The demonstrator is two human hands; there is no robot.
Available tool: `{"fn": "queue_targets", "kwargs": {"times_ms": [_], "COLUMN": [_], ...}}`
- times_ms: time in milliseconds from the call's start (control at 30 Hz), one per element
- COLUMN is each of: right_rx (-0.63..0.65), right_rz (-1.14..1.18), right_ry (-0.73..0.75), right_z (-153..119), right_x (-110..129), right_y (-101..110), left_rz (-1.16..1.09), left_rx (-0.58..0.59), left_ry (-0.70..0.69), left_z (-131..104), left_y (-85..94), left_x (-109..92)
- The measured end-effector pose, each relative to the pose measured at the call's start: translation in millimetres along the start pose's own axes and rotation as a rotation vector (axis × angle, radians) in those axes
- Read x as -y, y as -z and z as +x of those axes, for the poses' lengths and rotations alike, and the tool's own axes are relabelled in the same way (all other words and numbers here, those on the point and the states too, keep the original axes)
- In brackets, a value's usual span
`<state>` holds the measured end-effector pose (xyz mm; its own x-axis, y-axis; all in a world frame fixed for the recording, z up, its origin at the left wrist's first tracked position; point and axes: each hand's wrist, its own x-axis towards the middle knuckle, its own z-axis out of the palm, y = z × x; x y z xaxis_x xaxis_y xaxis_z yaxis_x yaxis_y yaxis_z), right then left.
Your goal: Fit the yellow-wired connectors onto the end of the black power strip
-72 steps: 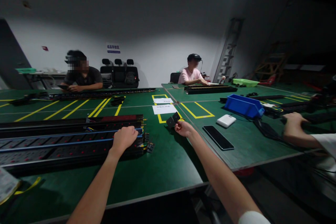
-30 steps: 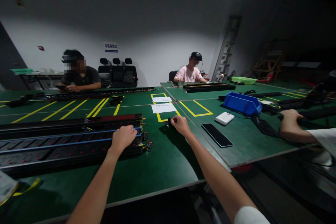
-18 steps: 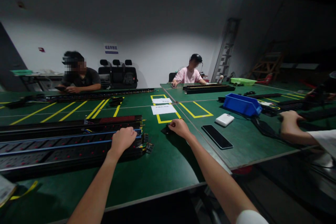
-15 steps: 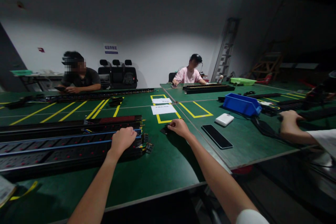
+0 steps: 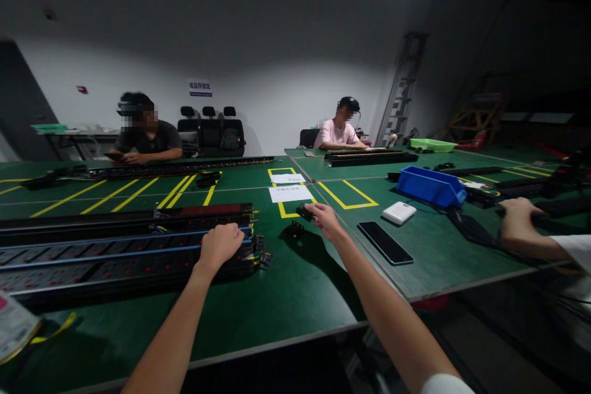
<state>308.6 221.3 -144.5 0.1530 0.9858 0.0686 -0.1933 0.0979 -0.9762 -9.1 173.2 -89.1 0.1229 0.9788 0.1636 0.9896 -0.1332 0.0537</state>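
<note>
Several long black power strips [image 5: 138, 252] with sockets, red dots and blue edges lie side by side at the left, loose wires and small black terminals at their right ends. My left hand [image 5: 222, 246] is closed on one strip close to that end; its fingertips are hidden. Raised slightly over the table, my right hand [image 5: 325, 221] pinches a small black plastic part [image 5: 304, 212], its exact kind unclear. Below and left of it, another small black piece [image 5: 295, 230] rests on the green tabletop.
White paper labels [image 5: 290, 194] lie within yellow tape ahead. On the right are a phone [image 5: 385, 242], a white power bank [image 5: 399, 213], a blue bin [image 5: 431, 186] and a co-worker's hand [image 5: 519, 215]. Two people sit across the table.
My right hand has lifted off the table with the small black part in its fingers, leaving another piece visible below. My left hand stays on the strip. The view has shifted slightly.
</note>
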Motion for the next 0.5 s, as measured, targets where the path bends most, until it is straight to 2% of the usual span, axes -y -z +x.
{"fn": "queue_targets", "kwargs": {"times_ms": [267, 500], "right_rx": [0.107, 0.121], "right_rz": [-0.061, -0.031], "right_ry": [-0.053, -0.13], "right_z": [-8.4, -7.5], "right_x": [4.5, 3.8], "right_y": [-6.9, -7.7], "left_rz": [0.008, 0.001], "left_rx": [-0.012, 0.001], "left_ry": [0.004, 0.003], "left_z": [1.1, 0.1], "left_y": [-2.6, -0.4], "left_x": [0.8, 0.5]}}
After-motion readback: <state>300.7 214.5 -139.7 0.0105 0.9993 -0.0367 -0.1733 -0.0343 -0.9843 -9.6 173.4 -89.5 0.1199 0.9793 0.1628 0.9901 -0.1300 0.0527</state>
